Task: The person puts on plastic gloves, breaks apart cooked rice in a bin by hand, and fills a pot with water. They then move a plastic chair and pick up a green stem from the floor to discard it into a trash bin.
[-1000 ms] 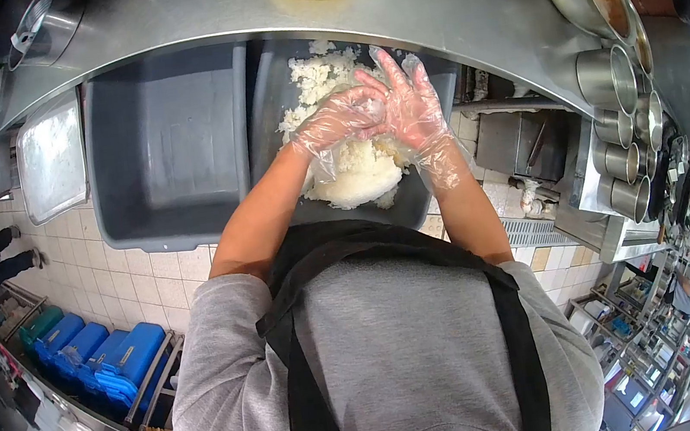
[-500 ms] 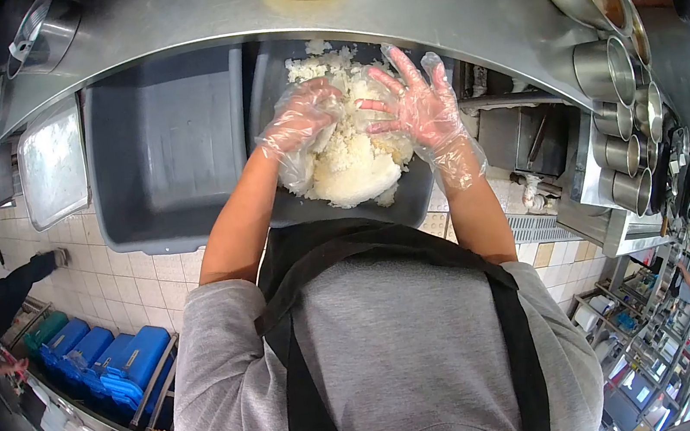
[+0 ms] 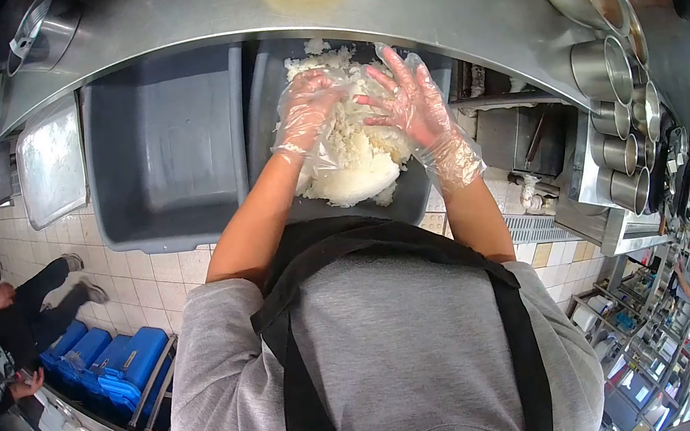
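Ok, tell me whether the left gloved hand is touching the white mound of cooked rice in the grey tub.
Touching. The head view shows the left gloved hand pressed onto the white mound of cooked rice, its fingers lying against the rice with no gap.

- One view only, worn on the person's head, looking steeply down past the grey chest and apron.
- It sits close over the grey tub [image 3: 171,151] under the steel counter's [image 3: 422,5] near edge (a fisheye lens, darkened corners).
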